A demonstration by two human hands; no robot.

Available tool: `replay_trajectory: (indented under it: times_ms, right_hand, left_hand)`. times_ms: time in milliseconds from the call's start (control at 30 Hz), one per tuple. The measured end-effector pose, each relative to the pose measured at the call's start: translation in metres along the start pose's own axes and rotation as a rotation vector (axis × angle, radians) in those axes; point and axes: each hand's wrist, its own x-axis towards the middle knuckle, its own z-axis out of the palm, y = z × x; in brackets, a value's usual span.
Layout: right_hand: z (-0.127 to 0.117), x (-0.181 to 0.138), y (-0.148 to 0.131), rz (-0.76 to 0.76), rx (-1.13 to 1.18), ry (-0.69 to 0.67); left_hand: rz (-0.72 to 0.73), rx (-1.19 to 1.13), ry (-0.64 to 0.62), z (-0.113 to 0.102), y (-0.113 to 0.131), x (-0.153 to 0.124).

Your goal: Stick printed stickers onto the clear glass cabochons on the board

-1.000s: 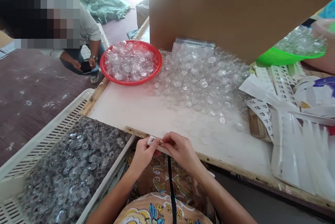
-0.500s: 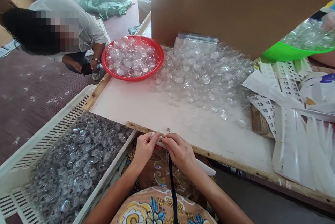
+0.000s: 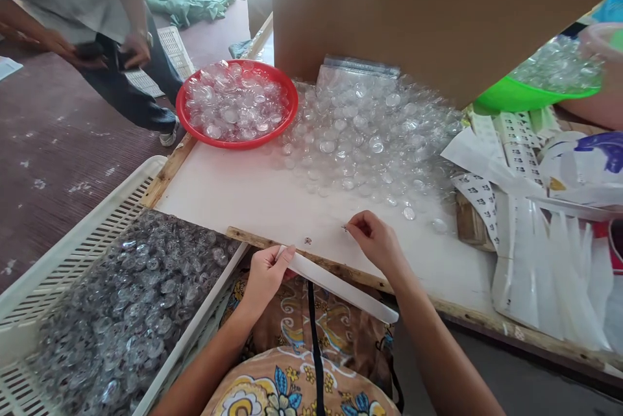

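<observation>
My left hand [image 3: 265, 271] pinches one end of a long white backing strip [image 3: 341, 285] that lies along the near edge of the white board [image 3: 243, 198]. My right hand [image 3: 372, 241] is out over the board with thumb and forefinger pinched on a tiny sticker [image 3: 344, 228]. Another small sticker [image 3: 307, 241] sits on the board between my hands. A heap of clear plastic domes [image 3: 370, 137] covers the far part of the board.
A red bowl [image 3: 187, 122] full of clear domes stands at the board's far left. A white slatted crate [image 3: 73, 247] of domes sits at my left. Sticker sheets and white strips [image 3: 530, 234] pile at the right, a green bowl [image 3: 516, 101] above them. A cardboard box [image 3: 413, 13] stands behind. Another person [image 3: 97, 13] stands at far left.
My right hand left the strip and moved forward and right over the board with a tiny sticker pinched. A sticker now lies on the board. The other person rose from a crouch.
</observation>
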Motion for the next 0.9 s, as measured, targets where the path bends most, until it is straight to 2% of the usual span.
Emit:
replay_trajectory:
  times_ms: [200,400,633,700,833,900]
  right_hand:
    - [0.008,0.006,0.002,0.016,-0.126,0.007]
    - [0.019,-0.001,-0.005,-0.103,-0.336,-0.005]
    - [0.02,-0.016,-0.012,-0.099,-0.378,0.051]
    - [0.023,-0.024,-0.024,-0.176,-0.304,0.065]
    - [0.04,-0.044,-0.052,-0.305,0.063,-0.184]
    - [0.05,-0.05,-0.061,-0.352,0.141,-0.228]
  left_hand:
    - [-0.005,0.001,-0.009,0.001,0.001,0.0]
    - [0.009,0.024,-0.002,0.001,-0.001,0.001]
    - [-0.025,-0.026,-0.027,0.003,-0.002,-0.003]
    - [-0.018,-0.023,-0.024,0.004,-0.002,-0.004]
    - [0.037,-0.003,-0.032,0.005,-0.005,-0.004]
    - [0.05,-0.005,-0.038,0.005,-0.007,-0.004]
